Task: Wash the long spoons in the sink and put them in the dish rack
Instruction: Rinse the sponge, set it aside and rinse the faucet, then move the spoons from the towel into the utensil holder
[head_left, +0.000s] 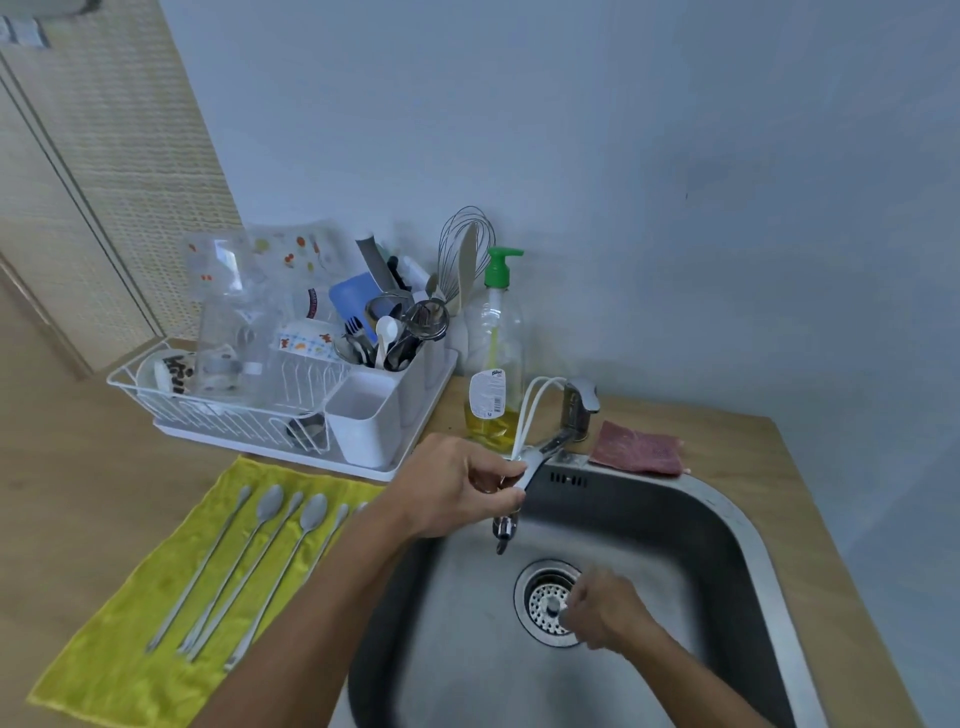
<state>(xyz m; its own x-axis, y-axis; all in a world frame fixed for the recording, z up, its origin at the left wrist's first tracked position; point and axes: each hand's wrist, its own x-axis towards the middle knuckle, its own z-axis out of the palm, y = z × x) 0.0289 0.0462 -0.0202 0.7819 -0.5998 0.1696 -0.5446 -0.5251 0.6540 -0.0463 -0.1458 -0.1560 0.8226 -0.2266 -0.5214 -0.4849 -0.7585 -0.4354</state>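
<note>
Five long grey metal spoons (270, 503) with thin handles and small oval bowls lie side by side on a yellow terry towel (130, 649), to the left of the left forearm. Their bowls point away from the person. The bowl of a sixth one only peeks out from behind that forearm.

More spoons are in the left hand (457, 486): a bundle of thin pale handles (521, 441) rises from its fingertips up and to the right and bends over at the top. The fingers of the left hand are curled and its thumb is pressed against them, pinching this bundle. It is over the far-left edge of the stainless steel sink (675, 545), just in front of the chrome tap spout (550, 449). I cannot tell if the hand also touches the spout. The lower ends of the held spoons are hidden by the hand and hard to separate from the spout end below it.

The right hand (602, 608) is lower, down in the basin, right beside the round perforated drain strainer (543, 597). Its fingers are curled, but the hand is blurred, and I cannot tell whether it holds anything.

Beyond the left hand and to its left stands the white wire dish rack (218, 415), full of glasses, cups and cutlery. A clear soap bottle with a green pump (493, 364) stands just behind the left hand. A reddish cloth (636, 449) lies on the counter beyond the right hand.
</note>
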